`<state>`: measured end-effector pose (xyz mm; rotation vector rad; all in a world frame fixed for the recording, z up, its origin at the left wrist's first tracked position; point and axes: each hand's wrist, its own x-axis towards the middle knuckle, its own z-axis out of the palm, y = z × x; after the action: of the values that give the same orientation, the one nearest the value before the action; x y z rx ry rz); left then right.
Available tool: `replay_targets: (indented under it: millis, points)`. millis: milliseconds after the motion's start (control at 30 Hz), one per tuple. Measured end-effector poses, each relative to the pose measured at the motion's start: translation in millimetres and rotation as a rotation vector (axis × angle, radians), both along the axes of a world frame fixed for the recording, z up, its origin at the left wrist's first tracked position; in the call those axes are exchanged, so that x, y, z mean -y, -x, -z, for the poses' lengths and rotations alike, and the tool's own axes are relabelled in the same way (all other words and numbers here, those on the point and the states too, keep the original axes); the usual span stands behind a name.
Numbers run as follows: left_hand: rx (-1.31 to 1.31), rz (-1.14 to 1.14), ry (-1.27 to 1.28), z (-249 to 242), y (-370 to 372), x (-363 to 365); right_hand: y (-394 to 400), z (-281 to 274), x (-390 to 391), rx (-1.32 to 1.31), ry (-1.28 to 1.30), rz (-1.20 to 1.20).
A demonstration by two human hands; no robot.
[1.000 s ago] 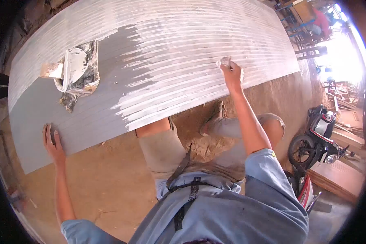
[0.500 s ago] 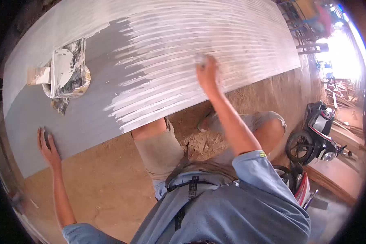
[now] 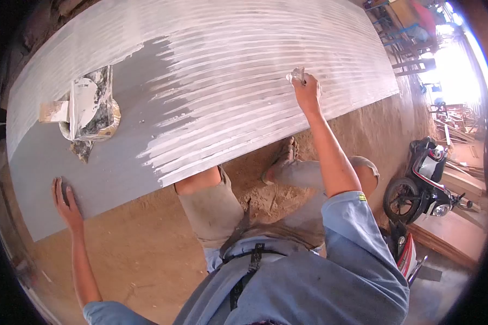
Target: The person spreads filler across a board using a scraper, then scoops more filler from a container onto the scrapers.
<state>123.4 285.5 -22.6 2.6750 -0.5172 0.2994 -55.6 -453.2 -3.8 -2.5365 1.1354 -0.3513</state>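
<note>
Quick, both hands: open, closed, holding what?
Left hand: open, flat on the grey sheet.
Right hand: closed on a small white-smeared scraper.

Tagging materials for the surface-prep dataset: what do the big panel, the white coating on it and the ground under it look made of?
Panel: flat grey sheet, matte, probably plywood or fibre-cement board; the thin edge leaves it open.
White coating: looks like wet putty or filler, spread in ridged streaks, slightly glossy.
Ground: bare packed earth, brown and dusty.
The right hand holds a small smeared spreader; its material is unclear.
</note>
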Motion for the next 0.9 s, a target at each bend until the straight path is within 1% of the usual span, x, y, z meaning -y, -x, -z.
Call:
replay_targets:
  millis: [33, 67, 133, 200, 267, 333, 367, 433, 467, 500, 533, 567, 600, 633, 700, 733, 800, 867, 900]
  points:
    - [0.0, -0.006, -0.005, 0.5, -1.0, 0.3, -1.8, -1.6, -4.2, -0.075, 0.13, -0.009]
    - [-0.011, -0.006, -0.014, 0.8, -1.3, 0.1, -4.6, 1.3, -12.2, -0.085, 0.121, -0.011]
    - [0.004, -0.008, -0.031, -4.2, 2.4, 5.2, -10.1, 13.7, -36.6, 0.058, 0.194, -0.036]
    - [-0.005, -0.009, -0.033, -7.0, 3.7, 8.3, -26.9, 35.3, -62.5, 0.1, 0.031, -0.04]
    - [0.006, -0.001, -0.03, -10.5, 2.4, 8.9, -39.4, 5.3, -121.8, 0.136, -0.043, -0.189]
    - [-0.022, -0.056, -0.043, -4.8, 1.7, 4.6, -54.1, 27.2, -146.3, 0.187, -0.205, -0.189]
    - [-0.006, -0.052, -0.037, -3.4, 1.6, 3.2, -54.3, 12.2, -156.3, 0.203, -0.197, -0.186]
    - [-0.022, -0.023, 0.024, 0.0, 0.6, -0.5, -55.1, -29.0, -176.6, 0.022, -0.426, -0.231]
    - [-0.006, -0.031, 0.028, 2.6, -0.7, -3.4, -58.5, -27.0, -170.0, 0.036, -0.42, -0.242]
    - [-0.016, -0.039, 0.018, 4.9, -1.8, -7.0, -57.6, -19.5, -159.2, 0.199, -0.572, -0.194]
    - [-0.03, -0.046, 0.008, 4.9, -3.0, -8.1, -58.0, -26.8, -152.0, 0.36, -0.723, -0.142]
    - [-0.024, -0.052, 0.011, 5.9, -3.1, -9.5, -61.6, -37.2, -134.9, 0.359, -0.745, -0.025]
    - [-0.014, -0.052, 0.007, 5.4, -2.2, -7.9, -65.0, -40.7, -109.5, 0.384, -0.647, -0.024]
    - [-0.006, -0.052, 0.003, 4.8, -1.1, -5.6, -71.5, -42.1, -87.8, 0.49, -0.607, 0.002]
    - [0.0, -0.054, 0.01, 1.4, 0.0, 0.4, -87.0, -24.2, -18.5, 0.386, -0.396, -0.1]
    - [0.0, -0.05, 0.013, -0.4, 1.5, 1.8, -97.6, -13.0, 6.7, 0.433, -0.319, -0.15]
    - [-0.006, -0.057, 0.011, -0.3, 1.0, 1.5, -112.6, -24.7, 22.3, 0.412, -0.285, -0.141]
    - [-0.015, -0.062, 0.005, -1.7, 1.3, 1.7, -129.2, -22.7, 35.6, 0.168, 0.014, -0.032]
    - [-0.045, -0.083, 0.007, -4.0, 2.0, 3.1, -132.7, -23.4, 33.8, 0.081, -0.025, -0.043]
